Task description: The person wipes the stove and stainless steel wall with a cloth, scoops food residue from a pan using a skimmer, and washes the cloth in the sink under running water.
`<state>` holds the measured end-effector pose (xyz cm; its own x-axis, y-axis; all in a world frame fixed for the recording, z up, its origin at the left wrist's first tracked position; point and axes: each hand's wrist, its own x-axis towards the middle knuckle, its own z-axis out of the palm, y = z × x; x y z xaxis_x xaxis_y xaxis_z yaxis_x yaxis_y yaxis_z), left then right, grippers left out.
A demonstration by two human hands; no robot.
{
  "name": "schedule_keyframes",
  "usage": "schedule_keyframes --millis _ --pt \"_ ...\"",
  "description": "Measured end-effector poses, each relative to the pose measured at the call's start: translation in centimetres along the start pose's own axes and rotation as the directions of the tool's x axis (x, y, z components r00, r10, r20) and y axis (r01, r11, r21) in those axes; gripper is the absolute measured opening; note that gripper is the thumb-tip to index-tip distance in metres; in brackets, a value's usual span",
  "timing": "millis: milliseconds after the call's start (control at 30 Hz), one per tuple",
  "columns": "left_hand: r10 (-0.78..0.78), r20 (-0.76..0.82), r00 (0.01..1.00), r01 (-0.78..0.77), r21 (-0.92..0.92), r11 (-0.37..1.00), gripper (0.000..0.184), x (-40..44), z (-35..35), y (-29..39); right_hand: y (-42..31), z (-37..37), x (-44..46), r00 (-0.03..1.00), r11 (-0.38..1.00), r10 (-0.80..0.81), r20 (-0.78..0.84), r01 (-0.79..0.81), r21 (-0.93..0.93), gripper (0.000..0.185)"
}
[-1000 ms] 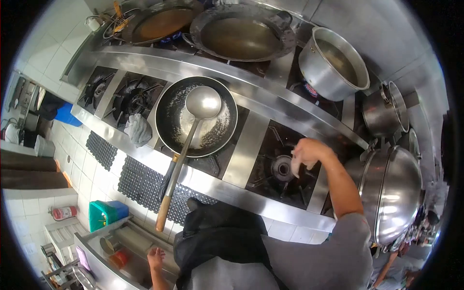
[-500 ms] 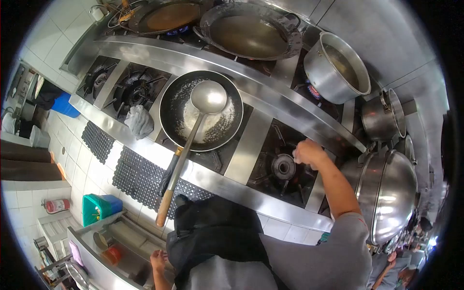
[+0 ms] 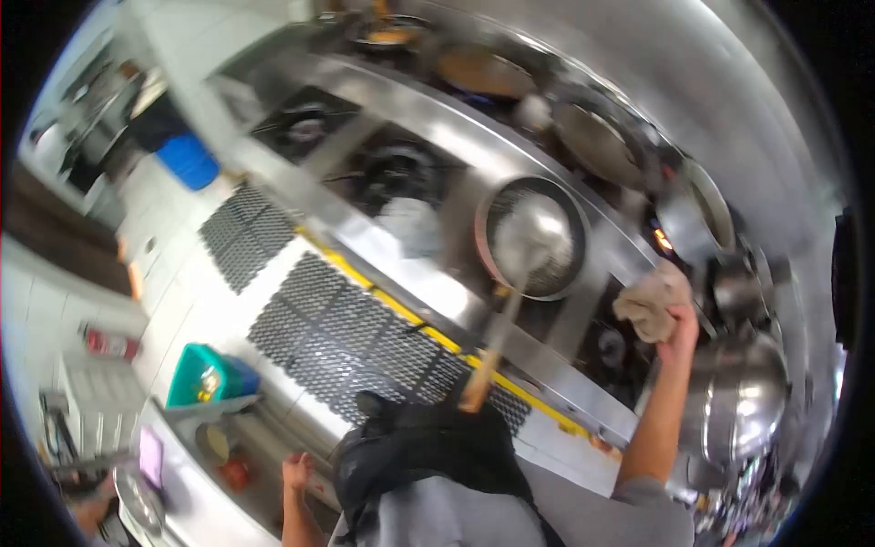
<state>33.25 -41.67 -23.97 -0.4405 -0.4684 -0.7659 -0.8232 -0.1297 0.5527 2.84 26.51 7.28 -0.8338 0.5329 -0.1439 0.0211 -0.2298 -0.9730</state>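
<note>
Right fingers [image 3: 680, 317] partly behind cloth [image 3: 651, 308], ladle [image 3: 534, 232] blurred

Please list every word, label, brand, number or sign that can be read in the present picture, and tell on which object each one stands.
No text can be read anywhere in this view.
Red fire extinguisher: too small and blurred to tell any lettering.
Purple item: too small and blurred to tell any lettering.
Pan and the cloth in the right hand: no lettering visible.
</note>
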Motion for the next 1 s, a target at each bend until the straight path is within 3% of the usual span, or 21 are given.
schedule_keyframes --millis 67,167,267,333,367,433,500,600,667,700,733,767,800,833,867,933,967,1000 --pt "0.045 0.011 0.999 -0.042 -0.196 0.980 0.014 3.0 -2.9 -0.2 -1.4 7.7 -3.2 0.971 0.988 -0.106 0.216 0.079 0.130 0.057" --pt "0.168 -0.020 0.986 -0.165 -0.334 0.928 0.015 0.2 -4.7 7.5 -0.3 18.4 -8.0 0.871 0.991 -0.103 0.481 0.132 -0.028 0.056" --pt "0.386 0.066 0.920 -0.323 -0.430 0.843 0.018 -1.3 -4.4 14.2 5.1 28.3 -11.8 0.718 0.966 0.059 0.693 0.134 -0.222 0.052" --pt "0.444 0.122 0.888 -0.361 -0.414 0.835 0.023 -4.7 -3.4 20.2 9.5 34.3 -14.4 0.544 0.980 0.196 0.816 -0.131 -0.148 0.048" --pt "0.548 0.181 0.817 -0.426 -0.452 0.784 0.025 -5.2 -3.0 22.0 11.2 36.6 -15.4 0.509 0.979 0.203 0.837 -0.134 -0.156 0.048" --pt "0.672 0.300 0.677 -0.492 -0.495 0.717 0.029 -7.3 -2.7 25.8 13.9 41.2 -17.5 0.309 0.923 0.338 0.889 -0.296 -0.248 0.042" --pt "0.715 0.353 0.603 -0.515 -0.512 0.687 0.045 -8.3 -2.4 28.4 15.4 44.6 -19.9 0.222 0.900 0.367 0.903 -0.330 -0.284 0.041" --pt "0.704 0.270 0.657 -0.474 -0.579 0.664 0.059 -8.1 -1.8 31.2 17.2 48.2 -22.7 0.090 0.837 0.418 0.904 -0.426 -0.345 0.038" --pt "0.505 0.229 0.832 -0.380 -0.426 0.821 0.059 -7.4 -1.8 33.5 18.9 49.9 -23.9 -0.030 0.709 0.496 0.868 -0.562 -0.425 0.032" --pt "0.494 0.214 0.843 -0.375 -0.425 0.824 0.059 -6.3 -1.6 34.3 20.2 50.6 -24.2 -0.078 0.740 0.447 0.891 -0.527 -0.418 0.029" --pt "0.586 0.121 0.801 -0.459 -0.504 0.732 0.054 -4.8 -1.4 35.0 21.0 51.3 -24.1 -0.095 0.731 0.449 0.888 -0.533 -0.426 0.029" --pt "0.666 0.018 0.746 -0.542 -0.564 0.623 0.049 -3.3 -1.6 35.5 21.6 52.3 -23.7 -0.078 0.820 0.408 0.910 -0.407 -0.402 0.030" --pt "0.660 0.006 0.751 -0.547 -0.556 0.626 0.049 -2.1 -2.3 36.0 22.1 53.4 -23.2 -0.065 0.891 0.360 0.931 -0.273 -0.363 0.031" --pt "0.656 -0.007 0.755 -0.572 -0.496 0.653 0.040 -0.8 -3.1 36.7 22.2 54.6 -22.8 0.020 0.949 0.270 0.963 -0.178 -0.262 0.031" --pt "0.654 -0.016 0.756 -0.595 -0.433 0.677 0.032 0.6 -3.9 37.6 22.9 55.8 -21.7 0.013 0.948 0.262 0.965 -0.189 -0.255 0.031" --pt "0.648 -0.063 0.759 -0.602 -0.447 0.661 0.022 2.9 -5.7 39.7 23.5 58.3 -19.6 0.084 0.984 0.139 0.987 0.097 -0.147 0.027" --pt "0.658 -0.139 0.741 -0.671 -0.199 0.714 0.022 3.8 -6.9 40.7 23.8 59.5 -19.0 0.173 0.983 0.155 0.973 0.067 -0.168 0.023" --pt "0.678 -0.207 0.705 -0.682 0.061 0.729 0.024 4.7 -7.9 41.7 24.4 60.8 -18.0 0.167 0.984 0.156 0.973 0.062 -0.169 0.023"
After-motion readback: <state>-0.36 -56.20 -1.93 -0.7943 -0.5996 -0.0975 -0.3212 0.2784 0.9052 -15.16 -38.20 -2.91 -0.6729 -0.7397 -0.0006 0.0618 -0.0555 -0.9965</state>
